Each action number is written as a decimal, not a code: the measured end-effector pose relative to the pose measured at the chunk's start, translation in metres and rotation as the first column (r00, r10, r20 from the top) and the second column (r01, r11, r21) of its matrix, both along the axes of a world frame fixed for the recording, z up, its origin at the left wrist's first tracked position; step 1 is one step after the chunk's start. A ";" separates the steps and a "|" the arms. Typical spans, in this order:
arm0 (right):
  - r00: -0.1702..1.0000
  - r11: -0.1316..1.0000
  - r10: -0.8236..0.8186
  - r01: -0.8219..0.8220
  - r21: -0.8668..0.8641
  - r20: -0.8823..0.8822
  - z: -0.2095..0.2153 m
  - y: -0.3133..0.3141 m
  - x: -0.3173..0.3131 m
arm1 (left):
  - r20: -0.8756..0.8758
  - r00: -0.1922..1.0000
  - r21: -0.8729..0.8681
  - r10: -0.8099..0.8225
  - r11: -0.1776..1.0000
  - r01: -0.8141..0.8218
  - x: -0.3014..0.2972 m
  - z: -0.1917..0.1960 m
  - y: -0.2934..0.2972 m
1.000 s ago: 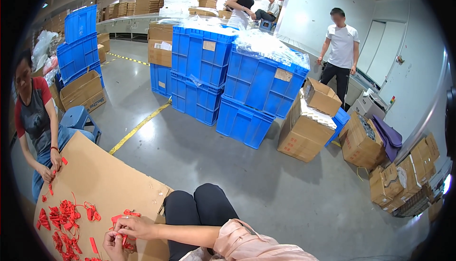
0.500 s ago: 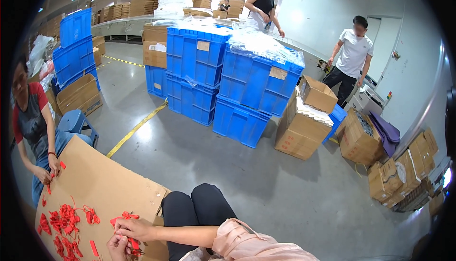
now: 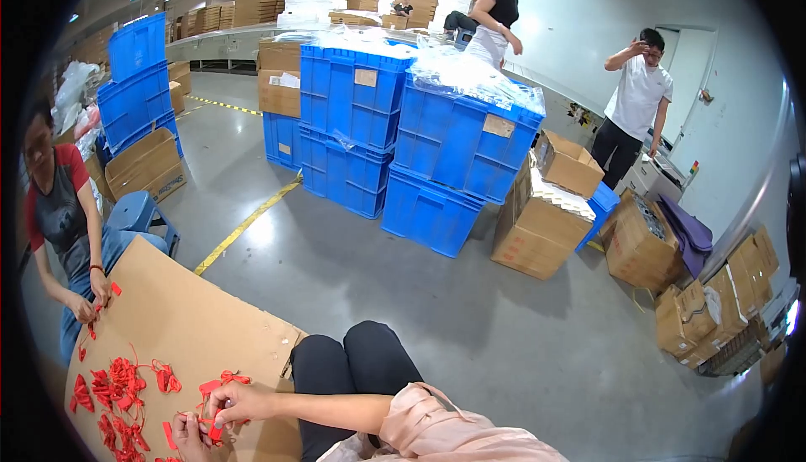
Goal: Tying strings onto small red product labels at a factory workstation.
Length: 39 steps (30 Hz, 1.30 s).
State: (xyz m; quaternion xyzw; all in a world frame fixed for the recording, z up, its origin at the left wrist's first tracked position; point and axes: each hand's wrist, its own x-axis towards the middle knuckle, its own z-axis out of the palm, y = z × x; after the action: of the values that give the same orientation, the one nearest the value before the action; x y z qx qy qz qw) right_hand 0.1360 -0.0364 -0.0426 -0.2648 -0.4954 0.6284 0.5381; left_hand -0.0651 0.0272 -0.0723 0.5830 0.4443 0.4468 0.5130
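A flat sheet of brown cardboard (image 3: 193, 328) lies across my lap at the lower left. On it sits a heap of small red knotted ornaments (image 3: 117, 395) with cords. My right hand (image 3: 239, 401) reaches across and pinches a red ornament (image 3: 216, 424) by its cord. My left hand (image 3: 189, 438) sits just below it at the frame's lower edge, fingers on the same red piece. A seated co-worker at the left holds another red piece in both hands (image 3: 88, 302) over the cardboard's far edge.
Stacked blue plastic crates (image 3: 403, 143) stand in the middle of the grey floor. Brown cartons (image 3: 546, 218) lie to their right. A blue stool (image 3: 138, 210) is behind the co-worker. Two people stand at the back right. A yellow floor line (image 3: 243, 227) runs diagonally.
The view has swung slightly, so the crates and standing people sit further right and closer. My hands stay on the red piece. The person in white has raised a hand to the head.
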 end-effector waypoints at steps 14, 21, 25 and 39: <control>0.997 0.999 0.046 -0.046 0.002 0.058 0.004 -0.004 0.007 | -0.075 0.946 -0.199 -0.316 0.934 0.296 -0.007 0.025 -0.009; 0.995 0.997 0.076 -0.076 0.003 0.067 0.007 -0.007 0.006 | -0.064 0.893 -0.485 -0.445 0.796 0.362 -0.014 0.071 -0.025; 0.997 0.997 0.075 -0.075 0.008 0.036 0.005 -0.007 0.008 | -0.261 0.862 -0.318 -0.434 0.882 0.347 0.002 0.099 -0.040; 0.690 0.730 -0.660 0.494 0.473 0.298 -0.014 0.010 0.010 | 0.039 0.945 -0.273 -0.326 0.906 0.324 0.042 0.090 -0.060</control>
State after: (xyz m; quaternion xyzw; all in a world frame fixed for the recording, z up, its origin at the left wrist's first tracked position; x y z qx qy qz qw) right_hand 0.1455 -0.0269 -0.0564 -0.4438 -0.5989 0.2438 0.6204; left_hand -0.0235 -0.0331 0.0182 0.5732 0.4011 0.2866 0.6546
